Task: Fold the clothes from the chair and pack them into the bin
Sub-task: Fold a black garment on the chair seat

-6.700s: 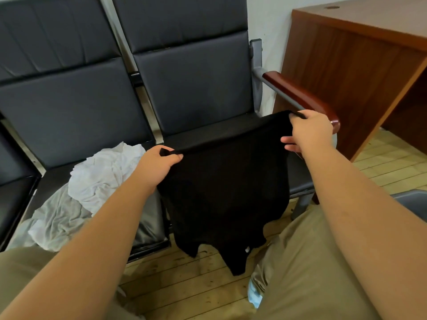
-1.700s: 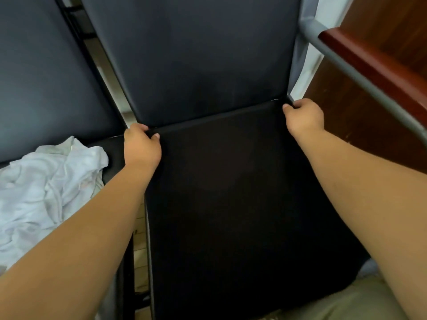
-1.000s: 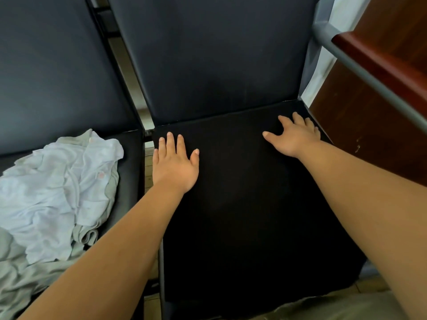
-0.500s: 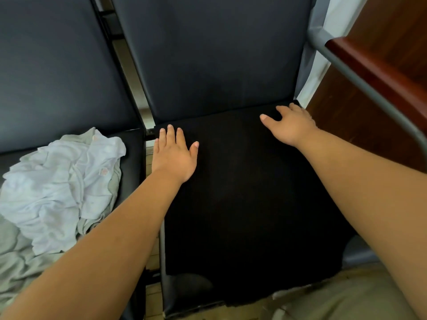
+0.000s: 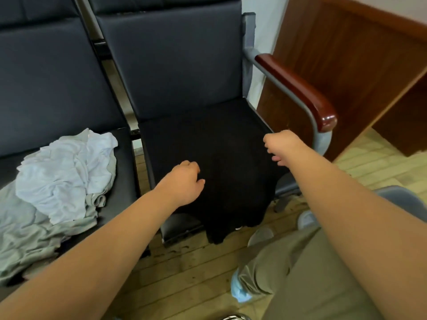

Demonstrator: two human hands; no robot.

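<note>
A black garment [image 5: 221, 162] lies spread flat on the right chair seat [image 5: 178, 227], its lower end hanging over the front edge. My left hand [image 5: 182, 181] is over the garment's left part with loosely curled fingers. My right hand [image 5: 280, 145] hovers at the garment's right edge, fingers also loosely curled. No cloth shows lifted in either hand. A crumpled pile of white and pale green clothes [image 5: 67, 174] sits on the left seat [image 5: 126, 162].
A red-brown armrest [image 5: 298, 88] on a grey metal frame runs along the right side of the seat. A wooden desk [image 5: 351, 65] stands beyond it. A grey rounded rim [image 5: 406, 199] shows at the right edge. My knees are over the plank floor [image 5: 184, 273].
Both hands left the garment's far corners, flattened on it, then drew back toward the seat's middle and curled. The view pulled back, showing the hem hanging over the front edge.
</note>
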